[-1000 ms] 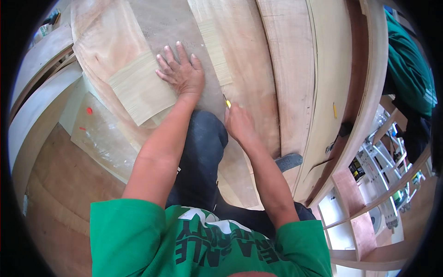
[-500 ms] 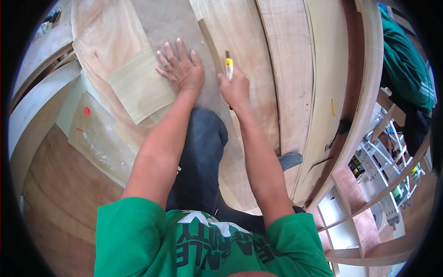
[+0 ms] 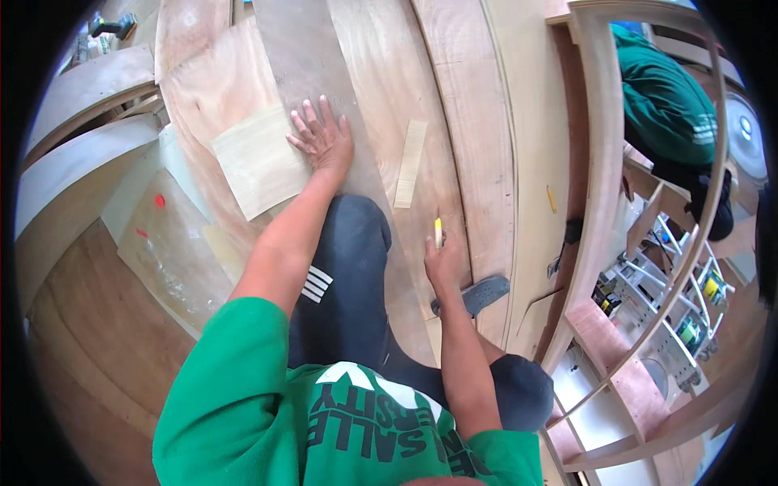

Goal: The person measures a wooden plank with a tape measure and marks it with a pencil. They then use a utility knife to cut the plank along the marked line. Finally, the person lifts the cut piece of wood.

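Observation:
My left hand (image 3: 327, 148) presses flat with fingers spread on a long grey-brown board (image 3: 304, 61), at the right edge of a pale square sheet of veneer (image 3: 258, 166). In my right hand (image 3: 445, 261) is a yellow utility knife (image 3: 438, 233), pointing away from me, low over the light wooden planks (image 3: 381, 57). The blade's tip is too small to make out. A narrow pale veneer strip (image 3: 411, 164) lies loose on the planks between my two hands, touched by neither.
My knee (image 3: 352, 235) rests on the boards between my arms. A dark shoe sole (image 3: 485, 296) is beside my right wrist. A yellow pencil-like stick (image 3: 551, 199) lies further right. Beyond a curved wooden frame (image 3: 604, 121), another person in green (image 3: 668, 89) bends over.
My right hand has drawn the knife back toward me and to the right. The narrow strip, earlier along the grey-brown board's edge, now lies apart on the planks. My left hand stays flat.

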The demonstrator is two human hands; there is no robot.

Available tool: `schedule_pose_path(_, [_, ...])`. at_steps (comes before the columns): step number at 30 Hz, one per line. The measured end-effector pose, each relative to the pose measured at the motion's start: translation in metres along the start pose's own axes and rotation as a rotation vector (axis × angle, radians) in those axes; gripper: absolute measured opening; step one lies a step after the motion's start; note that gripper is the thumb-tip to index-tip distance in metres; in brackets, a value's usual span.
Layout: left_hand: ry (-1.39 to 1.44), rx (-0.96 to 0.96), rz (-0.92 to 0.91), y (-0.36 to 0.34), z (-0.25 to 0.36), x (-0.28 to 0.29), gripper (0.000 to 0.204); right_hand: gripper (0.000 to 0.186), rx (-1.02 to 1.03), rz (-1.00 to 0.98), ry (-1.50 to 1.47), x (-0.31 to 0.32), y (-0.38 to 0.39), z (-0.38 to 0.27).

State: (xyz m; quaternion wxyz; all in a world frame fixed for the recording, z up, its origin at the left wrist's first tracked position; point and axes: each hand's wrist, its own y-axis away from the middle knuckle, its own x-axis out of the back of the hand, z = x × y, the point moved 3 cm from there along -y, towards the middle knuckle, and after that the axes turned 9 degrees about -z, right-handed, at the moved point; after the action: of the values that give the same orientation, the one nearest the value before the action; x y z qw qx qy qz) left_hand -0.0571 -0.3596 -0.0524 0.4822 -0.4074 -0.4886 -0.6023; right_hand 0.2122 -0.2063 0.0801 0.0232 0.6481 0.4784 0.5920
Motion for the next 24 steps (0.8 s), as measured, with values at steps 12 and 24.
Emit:
schedule_pose_path(12, [0.339,0.463,-0.215,0.044,-0.205,0.040,0.071,0.039,0.054,0.085,-0.575,0.230,0.196,-0.052])
schedule_pose_path(24, [0.925,0.056,-0.100,0.041,-0.224,0.083,0.035,0.029,0.140,0.436,-0.478,0.319,0.251,0.067])
